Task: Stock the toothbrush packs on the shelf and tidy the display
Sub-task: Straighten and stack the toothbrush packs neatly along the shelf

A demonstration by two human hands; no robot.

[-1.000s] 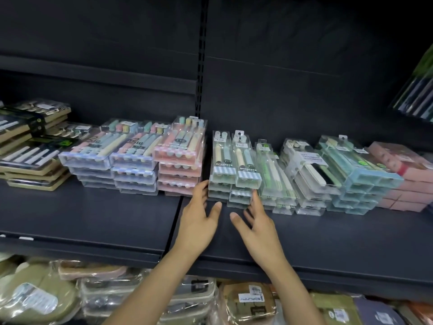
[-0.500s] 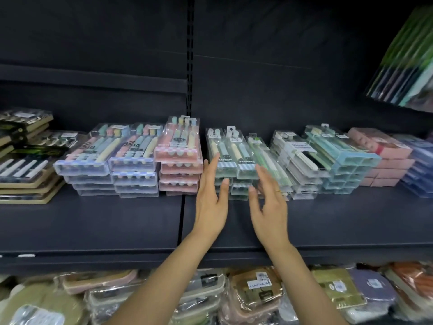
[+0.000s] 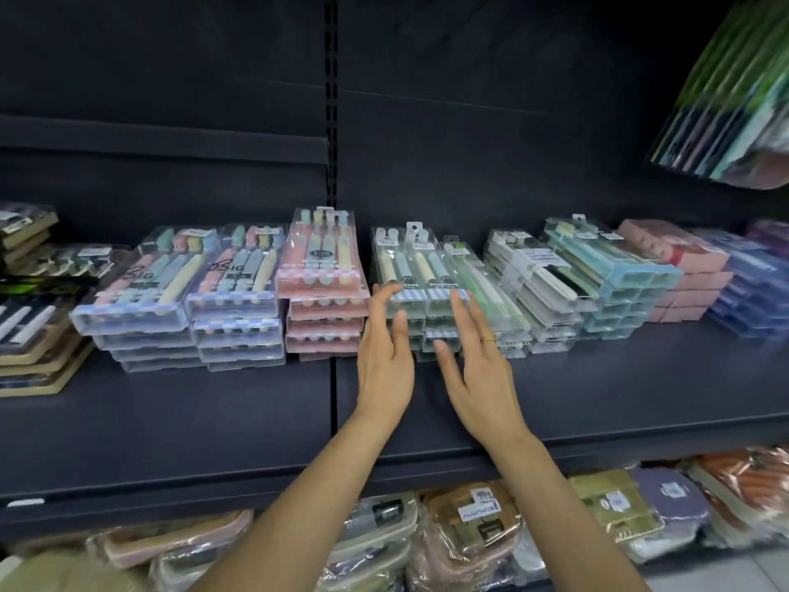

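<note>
Tidying step: a person's left hand (image 3: 384, 361) and right hand (image 3: 478, 369), fingers straight and released, reach to the front of the green toothbrush packs (image 3: 410, 271), two stacks side by side mid-shelf (image 3: 213, 420); fingertips at or just short of them. Next, it seems, squaring both stacks. Nearby: two lilac-based stacks (image 3: 179, 288), one pink stack (image 3: 324, 275); layers per stack uncountable

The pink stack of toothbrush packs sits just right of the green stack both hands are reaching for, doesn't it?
Not quite: the pink stack sits just left of the green stack, as the head view shows. Both the left hand and the right hand do reach toward the green stack with straight fingers.
</note>
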